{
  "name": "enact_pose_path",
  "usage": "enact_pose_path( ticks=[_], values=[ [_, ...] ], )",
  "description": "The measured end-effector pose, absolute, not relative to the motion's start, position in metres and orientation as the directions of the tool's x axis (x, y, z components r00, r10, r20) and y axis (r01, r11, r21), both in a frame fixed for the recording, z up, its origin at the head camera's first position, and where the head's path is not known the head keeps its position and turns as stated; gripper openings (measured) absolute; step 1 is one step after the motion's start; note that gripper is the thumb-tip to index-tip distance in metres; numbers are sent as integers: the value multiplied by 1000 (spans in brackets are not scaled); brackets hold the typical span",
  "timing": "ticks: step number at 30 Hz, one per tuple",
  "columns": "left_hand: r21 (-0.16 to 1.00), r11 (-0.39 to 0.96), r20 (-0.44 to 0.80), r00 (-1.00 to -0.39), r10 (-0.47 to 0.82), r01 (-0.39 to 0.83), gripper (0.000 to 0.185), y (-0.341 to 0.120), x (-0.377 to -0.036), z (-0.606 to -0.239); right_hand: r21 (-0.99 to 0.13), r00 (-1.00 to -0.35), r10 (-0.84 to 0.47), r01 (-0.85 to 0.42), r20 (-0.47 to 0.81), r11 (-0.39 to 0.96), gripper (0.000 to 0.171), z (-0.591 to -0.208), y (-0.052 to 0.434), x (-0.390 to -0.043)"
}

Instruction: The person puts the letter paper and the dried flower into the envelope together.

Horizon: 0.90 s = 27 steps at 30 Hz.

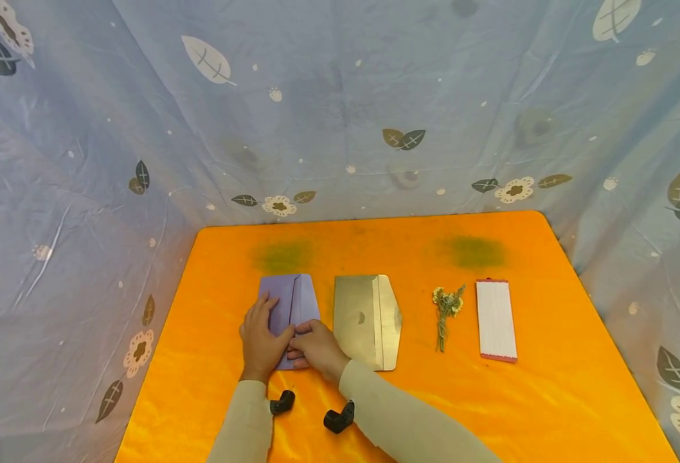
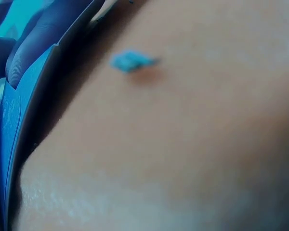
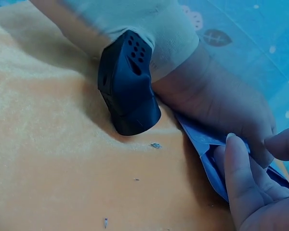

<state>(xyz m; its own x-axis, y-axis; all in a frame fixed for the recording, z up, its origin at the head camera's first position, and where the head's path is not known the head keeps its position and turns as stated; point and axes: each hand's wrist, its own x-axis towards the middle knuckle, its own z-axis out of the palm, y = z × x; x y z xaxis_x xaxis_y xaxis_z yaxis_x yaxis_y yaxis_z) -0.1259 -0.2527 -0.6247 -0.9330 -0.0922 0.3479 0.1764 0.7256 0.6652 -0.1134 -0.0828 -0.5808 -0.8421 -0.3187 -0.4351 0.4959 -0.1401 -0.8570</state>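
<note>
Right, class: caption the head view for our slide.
Both hands, left hand and right hand, press a purple envelope on the orange table.

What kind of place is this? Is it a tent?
Probably a small craft corner: an orange cloth-covered table walled in by blue leaf-printed fabric. Laid out are a purple paper envelope, a gold paper envelope and a dried flower sprig.

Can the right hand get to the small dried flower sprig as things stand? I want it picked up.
Probably yes: the right hand lies left of the dried flower sprig, with only the flat gold envelope between.

Left hand (image 1: pixel 261 341) flat, right hand (image 1: pixel 315 346) pinching
</note>
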Motion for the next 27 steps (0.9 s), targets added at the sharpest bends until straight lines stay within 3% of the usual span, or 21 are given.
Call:
enact_pose_path(
  ticks=[14,27],
  values=[
    [653,739,342,-935,-90,168,70,-255,-129,-633,-876,-850,-349,462,-394,-138,31,-580,-74,-108],
    [642,748,343,-935,-86,167,70,-254,-130,-631,-904,-884,-320,402,-342,-146,20,-581,-46,-118]
  ],
)
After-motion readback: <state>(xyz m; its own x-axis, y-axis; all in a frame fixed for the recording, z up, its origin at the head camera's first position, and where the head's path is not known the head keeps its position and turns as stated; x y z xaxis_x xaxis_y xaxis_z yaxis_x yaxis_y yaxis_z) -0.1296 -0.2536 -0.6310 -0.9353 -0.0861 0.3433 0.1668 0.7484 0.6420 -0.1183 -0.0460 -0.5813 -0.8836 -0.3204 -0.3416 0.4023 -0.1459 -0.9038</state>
